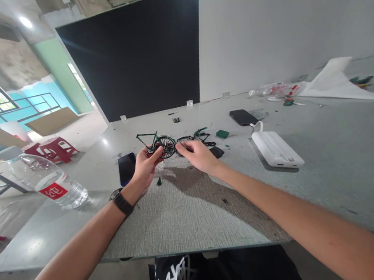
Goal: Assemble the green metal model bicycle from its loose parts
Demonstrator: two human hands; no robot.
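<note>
Left hand (146, 163) was raised over the tabletop, thumb and fingers pinched; wristwatch on left wrist. Right hand (199, 154) was close beside it, thumb against curled fingers. Left forearm (80, 236) and right forearm (280, 201) angled inward over the tabletop's near edge.

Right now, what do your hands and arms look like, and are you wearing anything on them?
My left hand has a black watch at the wrist. My right hand wears nothing that shows. No gloves, and no sleeves in view.
</note>
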